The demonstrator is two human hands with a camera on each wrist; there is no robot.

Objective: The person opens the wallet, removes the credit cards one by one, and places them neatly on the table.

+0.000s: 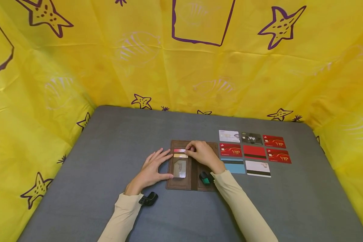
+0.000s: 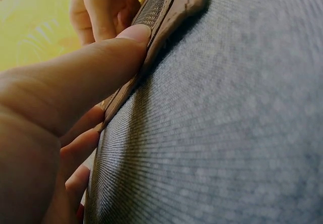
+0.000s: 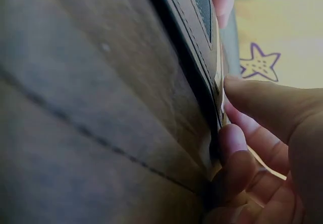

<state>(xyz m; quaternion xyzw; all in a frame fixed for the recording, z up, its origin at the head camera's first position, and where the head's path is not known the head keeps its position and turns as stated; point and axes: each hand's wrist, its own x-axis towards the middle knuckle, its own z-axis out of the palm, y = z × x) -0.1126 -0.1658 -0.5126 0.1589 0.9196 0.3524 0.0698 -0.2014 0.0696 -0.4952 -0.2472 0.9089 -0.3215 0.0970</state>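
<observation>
A brown wallet (image 1: 194, 174) lies spread flat on the grey table. Its left panel holds a red card (image 1: 179, 150) and a gold card (image 1: 180, 155) in slots, above a mesh window (image 1: 179, 168). My left hand (image 1: 152, 170) touches the wallet's left edge with fairly straight, spread fingers; in the left wrist view the thumb (image 2: 132, 38) presses on the border. My right hand (image 1: 203, 154) reaches across the right panel. Its thumb (image 3: 242, 94) and curled fingers pinch at the right end of the slotted cards; which card they grip is partly hidden.
Right of the wallet several cards lie in rows, among them a white VIP card (image 1: 229, 135), a black VIP card (image 1: 251, 138), a red striped card (image 1: 254, 152), a blue card (image 1: 234, 167) and a white striped card (image 1: 258, 168). A yellow patterned cloth (image 1: 181, 74) surrounds the table (image 1: 109, 151).
</observation>
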